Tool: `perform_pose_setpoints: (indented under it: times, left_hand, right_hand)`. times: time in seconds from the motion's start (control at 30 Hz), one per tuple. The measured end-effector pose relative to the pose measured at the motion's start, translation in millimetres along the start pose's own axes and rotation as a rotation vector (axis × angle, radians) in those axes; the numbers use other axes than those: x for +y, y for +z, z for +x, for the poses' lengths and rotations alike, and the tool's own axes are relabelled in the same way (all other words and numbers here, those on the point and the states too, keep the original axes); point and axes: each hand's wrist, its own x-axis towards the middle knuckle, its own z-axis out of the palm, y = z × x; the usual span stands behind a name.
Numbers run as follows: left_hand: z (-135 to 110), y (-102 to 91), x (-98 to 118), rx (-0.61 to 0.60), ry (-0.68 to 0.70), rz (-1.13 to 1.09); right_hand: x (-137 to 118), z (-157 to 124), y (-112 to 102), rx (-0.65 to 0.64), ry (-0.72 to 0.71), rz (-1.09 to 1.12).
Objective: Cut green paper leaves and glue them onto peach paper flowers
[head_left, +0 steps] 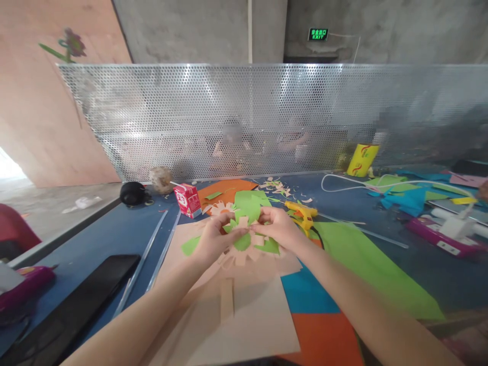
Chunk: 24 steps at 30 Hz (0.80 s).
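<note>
My left hand (214,239) and my right hand (278,227) meet over the middle of the table, both with fingers pinched on a paper flower (244,243) made of beige petal strips and green leaf pieces. The flower sits just above a beige paper sheet (247,325). A beige paper strip (227,300) lies on that sheet below the flower. A green sheet (249,203) stands just behind my fingers. A yellow glue gun (303,213) lies right of my right hand.
A red and white carton (187,199), a black round object (132,193) and a beige ball (161,179) stand at the back left. Green (369,264), blue (305,292) and orange (324,340) sheets lie to the right. A perforated metal screen (267,117) closes the back. A black tablet (76,305) lies left.
</note>
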Motion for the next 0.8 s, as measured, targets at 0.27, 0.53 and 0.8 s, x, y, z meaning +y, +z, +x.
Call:
perform_pose_setpoints:
  times: [0.27,0.53,0.8]
  left_hand:
    - [0,-1.0,3,0.036,-0.013,0.052]
    - [1,-2.0,3,0.013,0.046,-0.016]
    - [-5,-2.4,13,-0.054,0.055,-0.121]
  right_hand:
    - [-6,0,-1,0.01,0.04,-0.008]
    - [-15,4,-6,0.175,0.069,-0.045]
    - [-11,8,-13,0.246,-0.008,-0.197]
